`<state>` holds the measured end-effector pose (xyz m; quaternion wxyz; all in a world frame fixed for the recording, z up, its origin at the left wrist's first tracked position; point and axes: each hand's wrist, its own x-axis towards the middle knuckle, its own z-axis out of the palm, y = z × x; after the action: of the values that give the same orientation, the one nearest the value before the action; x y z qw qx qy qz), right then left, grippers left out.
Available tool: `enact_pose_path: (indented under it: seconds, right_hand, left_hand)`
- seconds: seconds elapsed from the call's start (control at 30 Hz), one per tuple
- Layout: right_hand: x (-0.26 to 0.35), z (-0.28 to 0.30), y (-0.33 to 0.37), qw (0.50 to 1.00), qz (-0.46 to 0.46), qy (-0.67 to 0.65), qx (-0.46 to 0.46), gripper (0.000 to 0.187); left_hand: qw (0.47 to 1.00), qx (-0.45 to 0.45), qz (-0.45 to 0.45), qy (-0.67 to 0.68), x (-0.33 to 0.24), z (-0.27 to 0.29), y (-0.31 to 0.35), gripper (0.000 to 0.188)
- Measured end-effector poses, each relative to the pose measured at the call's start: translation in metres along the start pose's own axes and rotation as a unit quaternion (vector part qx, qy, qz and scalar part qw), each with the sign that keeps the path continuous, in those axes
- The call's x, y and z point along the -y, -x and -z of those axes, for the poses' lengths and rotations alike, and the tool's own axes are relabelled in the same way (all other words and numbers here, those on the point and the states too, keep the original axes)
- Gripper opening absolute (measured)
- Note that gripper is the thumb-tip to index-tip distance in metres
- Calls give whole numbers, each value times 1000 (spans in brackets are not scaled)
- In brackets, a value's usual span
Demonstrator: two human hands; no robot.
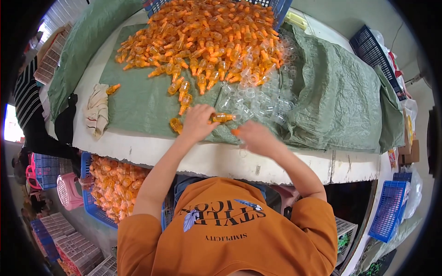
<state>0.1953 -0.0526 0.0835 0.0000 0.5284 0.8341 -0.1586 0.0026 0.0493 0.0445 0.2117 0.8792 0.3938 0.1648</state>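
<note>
My left hand is closed near the table's front edge, its fingertips on a small amber plastic bottle with an orange nozzle. The bottle lies sideways, its other end pointing right. My right hand, smeared by motion, is just right of it with fingers pinched around a small orange piece, whose kind I cannot make out. Behind my hands spreads a large pile of similar bottles. Several lie loose beside my left hand. Clear plastic caps are heaped beyond my right hand.
Green woven sheeting covers part of the white table; more is folded at right. A cloth lies left. A blue crate stands behind the pile. Below left, a blue basket holds bagged orange items. Another person is at far left.
</note>
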Motion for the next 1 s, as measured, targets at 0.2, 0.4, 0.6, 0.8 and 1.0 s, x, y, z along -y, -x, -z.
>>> enact_pose_path:
  seconds: [0.2, 0.4, 0.6, 0.8, 1.0]
  right_hand:
    - [-15, -35, 7, 999, -37, -8, -20, 41]
    - [-18, -17, 3, 740, -170, -578, -298, 40]
    - [-1, -30, -27, 839, 54, -412, -351, 35]
    - [25, -43, -27, 901, -24, -338, -271, 30]
    - [50, -73, -42, 628, -104, -742, -211, 29]
  left_hand:
    - [989, -51, -105, -85, 5, -31, -14, 33]
    - [918, -45, 76, 387, -11, -1, 5, 28]
    - [838, 18, 211, 504, -17, 0, 14, 31]
    - [831, 100, 291, 464, -10, -6, 25, 33]
    - [977, -142, 49, 153, -3, -9, 39, 34]
